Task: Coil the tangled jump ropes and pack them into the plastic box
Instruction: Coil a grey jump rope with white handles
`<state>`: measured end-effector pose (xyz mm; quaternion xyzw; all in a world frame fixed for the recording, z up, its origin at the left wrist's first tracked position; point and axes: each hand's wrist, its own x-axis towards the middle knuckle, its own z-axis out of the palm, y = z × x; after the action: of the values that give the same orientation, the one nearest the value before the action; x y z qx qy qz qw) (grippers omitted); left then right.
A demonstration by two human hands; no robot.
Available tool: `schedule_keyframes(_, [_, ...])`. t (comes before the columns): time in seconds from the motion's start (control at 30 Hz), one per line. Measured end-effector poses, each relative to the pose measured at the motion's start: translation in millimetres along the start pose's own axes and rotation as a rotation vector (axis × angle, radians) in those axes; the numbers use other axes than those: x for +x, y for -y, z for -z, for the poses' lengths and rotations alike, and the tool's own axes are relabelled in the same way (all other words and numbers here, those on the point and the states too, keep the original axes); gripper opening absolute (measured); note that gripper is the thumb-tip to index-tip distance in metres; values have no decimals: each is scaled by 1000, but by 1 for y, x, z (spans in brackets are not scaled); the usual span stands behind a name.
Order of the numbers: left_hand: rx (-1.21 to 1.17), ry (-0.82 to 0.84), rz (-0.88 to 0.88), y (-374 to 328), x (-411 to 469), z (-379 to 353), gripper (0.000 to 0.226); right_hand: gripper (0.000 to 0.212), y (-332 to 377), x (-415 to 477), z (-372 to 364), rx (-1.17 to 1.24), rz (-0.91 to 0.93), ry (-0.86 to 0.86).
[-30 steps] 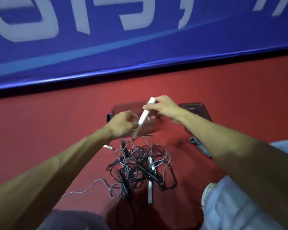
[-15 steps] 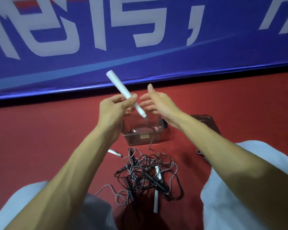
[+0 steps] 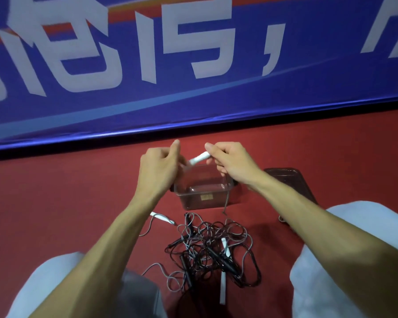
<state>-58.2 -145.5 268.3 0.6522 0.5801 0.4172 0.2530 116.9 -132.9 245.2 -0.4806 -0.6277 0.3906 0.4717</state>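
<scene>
Nearest the viewer, well below and short of both hands, the tangle (image 3: 214, 251) lies on the red floor (image 3: 67, 203): thin dark and grey cords looped through one another, with a white handle (image 3: 222, 288) at its near edge and a second handle (image 3: 161, 217) off to its left, under the left forearm. The cords look light, limp and springy, so they should snag rather than slide. The stiff handles are judged the better places to take hold, drawing one rope out end first.

Directly beneath the fingers stands the box (image 3: 205, 193), clear, open-topped and apparently with no rope packed in it. One thin cord (image 3: 225, 203) hangs down its front wall to the floor.

Above the box, the right hand (image 3: 230, 161) pinches the far end of the held handle (image 3: 199, 157) between thumb and fingers (image 3: 213, 149). The left hand (image 3: 157, 167) is curled at the handle's lower end, thumb raised. Whether it grips the handle or the cord is hidden, so its hold cannot be told.

Just right of the right wrist lies the dark lid (image 3: 290, 182), flat on the floor. Beyond the fingers runs a blue banner (image 3: 239, 99).
</scene>
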Motion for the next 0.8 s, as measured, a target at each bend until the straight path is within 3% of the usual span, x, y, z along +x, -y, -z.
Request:
schedule_keyframes(0.07, [273,-87,-248,2,3,0,37,38,1,-1,0,-40,17,30])
schedule_keyframes(0.1, [357,-33,-321,4,4,-2,32,38,2,-2,-1,-28,19,46])
schedule_keyframes(0.17, [375,160,-275,7,5,-4,36,38,4,-2,-2,37,18,50])
schedule_keyframes(0.27, [184,352,-103,5,1,-5,53,37,7,-2,1,119,12,18])
schedule_keyframes(0.33, [73,323,-69,1,0,-8,57,39,10,-2,3,164,2,10])
schedule_keyframes(0.47, [-438,221,87,-4,1,-10,50,47,6,-3,4,133,-22,102])
schedule_keyframes(0.63, [-774,142,207,-10,6,-2,35,5,-14,-3,8,-268,-110,313])
schedule_keyframes(0.73, [-981,163,255,-11,8,10,30,8,-25,-4,8,-299,-186,400])
schedule_keyframes(0.8, [-995,146,278,-10,8,13,28,11,-27,-6,4,-233,-220,370])
